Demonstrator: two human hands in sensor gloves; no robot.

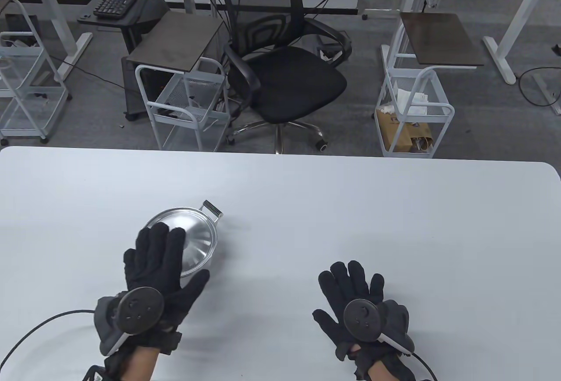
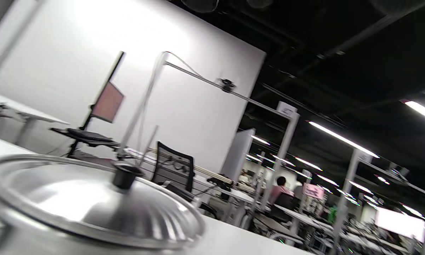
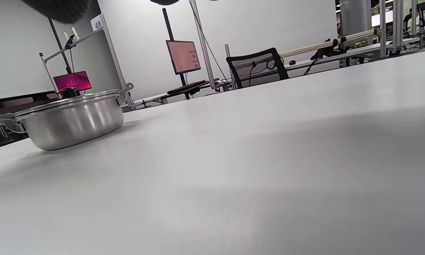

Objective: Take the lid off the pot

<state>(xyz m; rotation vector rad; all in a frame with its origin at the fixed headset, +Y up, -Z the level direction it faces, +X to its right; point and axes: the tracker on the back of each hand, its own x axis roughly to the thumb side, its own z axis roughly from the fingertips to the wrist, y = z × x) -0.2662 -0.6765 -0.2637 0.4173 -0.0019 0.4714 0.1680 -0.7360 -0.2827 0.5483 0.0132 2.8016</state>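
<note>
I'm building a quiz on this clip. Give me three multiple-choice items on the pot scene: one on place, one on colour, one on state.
1. Where does the pot stand on the table?
A. left part
B. right part
C. far right corner

2. What colour is the knob on the lid?
A. red
B. black
C. white

3. How is the lid?
A. lying beside the pot
B. lifted in the right hand
C. seated on the pot

Answers: 1 A, it sits under the left hand. 2 B, the left wrist view shows it dark. 3 C, its rim rests on the pot; the right hand is apart.
</note>
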